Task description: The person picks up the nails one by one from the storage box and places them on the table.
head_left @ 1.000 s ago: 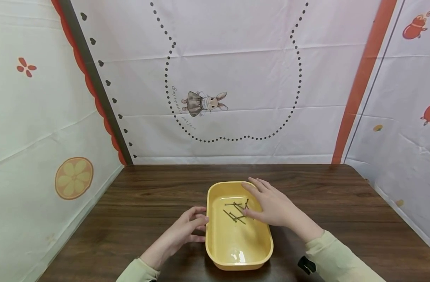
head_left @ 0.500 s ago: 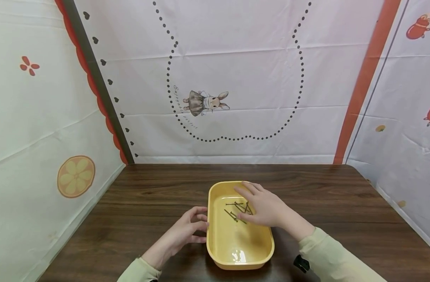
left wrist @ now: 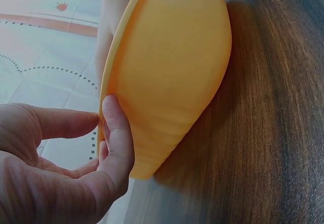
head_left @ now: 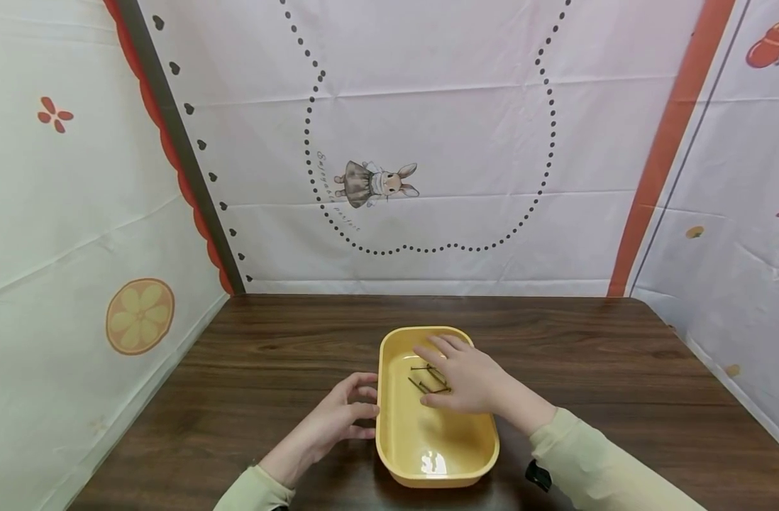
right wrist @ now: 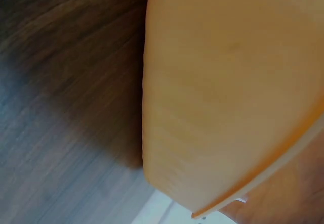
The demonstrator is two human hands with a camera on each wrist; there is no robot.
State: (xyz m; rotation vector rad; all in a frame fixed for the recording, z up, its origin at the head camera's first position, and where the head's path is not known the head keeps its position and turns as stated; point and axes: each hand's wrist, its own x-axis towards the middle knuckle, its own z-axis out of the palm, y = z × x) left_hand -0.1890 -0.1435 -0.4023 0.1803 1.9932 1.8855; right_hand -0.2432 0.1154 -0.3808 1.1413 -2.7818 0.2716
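A yellow rectangular tub (head_left: 405, 443) with rounded corners stands on the table, seen from outside in both wrist views. My left hand (head_left: 328, 420) is at its left side; in the left wrist view the thumb and fingers (left wrist: 119, 128) pinch the rim. Several thin dark nails (head_left: 420, 384) with small heads lie loosely on the tub floor towards the far half. Over them reaches my right hand (head_left: 466, 380), palm down with fingers spread, covering part of the pile. The right wrist view shows only the tub's outer wall (right wrist: 223, 82), so those fingers are hidden there.
Dark wood-grain tabletop (head_left: 287, 341) surrounds the tub. White printed cloth (head_left: 466, 163) hangs behind the table and along both sides. A small black object (head_left: 538, 475) sits by the right sleeve's cuff.
My right hand has moved left and slightly nearer, farther over the nails, hiding more of them. The left hand stays at the tub's rim.
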